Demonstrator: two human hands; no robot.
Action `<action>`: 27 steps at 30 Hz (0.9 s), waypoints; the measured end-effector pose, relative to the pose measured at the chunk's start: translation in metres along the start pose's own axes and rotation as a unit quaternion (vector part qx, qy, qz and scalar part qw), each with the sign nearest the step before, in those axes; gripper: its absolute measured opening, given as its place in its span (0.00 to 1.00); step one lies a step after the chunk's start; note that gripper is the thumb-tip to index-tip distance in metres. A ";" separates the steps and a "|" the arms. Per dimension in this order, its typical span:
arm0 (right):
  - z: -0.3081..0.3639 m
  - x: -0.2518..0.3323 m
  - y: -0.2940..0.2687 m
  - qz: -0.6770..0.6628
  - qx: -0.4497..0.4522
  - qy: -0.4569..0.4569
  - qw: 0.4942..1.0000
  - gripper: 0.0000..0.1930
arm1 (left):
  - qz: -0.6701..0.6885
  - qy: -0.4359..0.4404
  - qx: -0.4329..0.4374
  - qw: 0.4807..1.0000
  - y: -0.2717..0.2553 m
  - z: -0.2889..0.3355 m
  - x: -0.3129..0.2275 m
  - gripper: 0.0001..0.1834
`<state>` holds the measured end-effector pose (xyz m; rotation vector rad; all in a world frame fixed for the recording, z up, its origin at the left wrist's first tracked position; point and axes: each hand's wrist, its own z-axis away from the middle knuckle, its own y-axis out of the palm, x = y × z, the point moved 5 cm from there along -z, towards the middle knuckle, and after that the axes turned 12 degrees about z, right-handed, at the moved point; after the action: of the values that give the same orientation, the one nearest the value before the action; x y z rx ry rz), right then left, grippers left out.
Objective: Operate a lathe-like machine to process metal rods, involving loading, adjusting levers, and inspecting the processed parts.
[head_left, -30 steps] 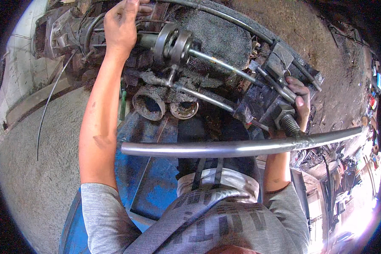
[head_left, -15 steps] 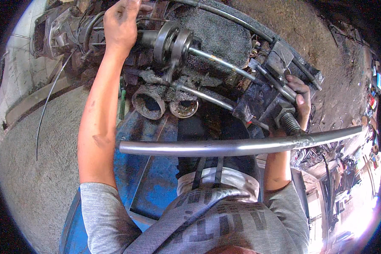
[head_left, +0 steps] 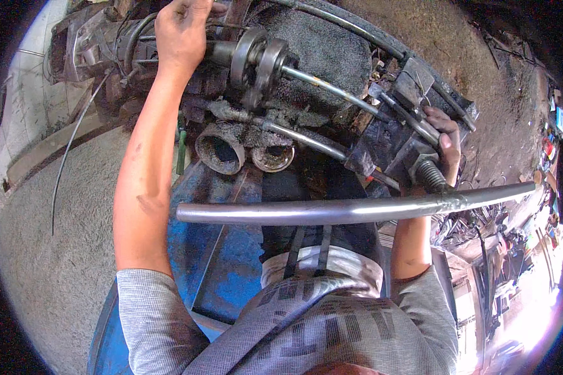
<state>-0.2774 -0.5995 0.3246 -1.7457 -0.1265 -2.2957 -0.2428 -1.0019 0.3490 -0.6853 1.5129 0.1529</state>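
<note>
Working the machine (head_left: 241, 59), I'd guess: your right hand (head_left: 449, 139) curls round a short bar (head_left: 413, 119) by the machine's right edge, left hand (head_left: 182, 32) half-curled, hold unclear; next needs steadiness.

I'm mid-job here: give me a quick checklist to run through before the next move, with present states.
1. Right hand on the end of the short metal bar: ok.
2. Left hand apart from the paired discs in view: ok.
3. Left hand wholly in view: not ok, cut off at the top edge.
4. Long steel bar joined to the threaded screw: ok.
5. Gap between right forearm and long steel bar: cannot tell, the bar crosses over it.
</note>
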 end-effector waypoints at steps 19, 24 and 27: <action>0.149 -0.083 -0.013 0.434 -0.116 0.025 0.893 0.09 | -0.107 0.035 -0.034 0.993 0.001 0.013 -0.011 0.23; 0.151 -0.113 -0.021 0.416 -0.210 0.112 0.878 0.20 | -0.060 0.097 -0.100 0.988 -0.015 0.103 -0.035 0.16; 0.148 -0.115 -0.022 0.500 -0.209 0.158 0.825 0.24 | -0.114 0.084 -0.093 0.986 -0.035 0.187 -0.044 0.17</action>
<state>-0.1159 -0.5284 0.2576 -1.0690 1.1465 -1.7656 -0.0679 -0.9225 0.3854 -1.0372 1.5812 0.0643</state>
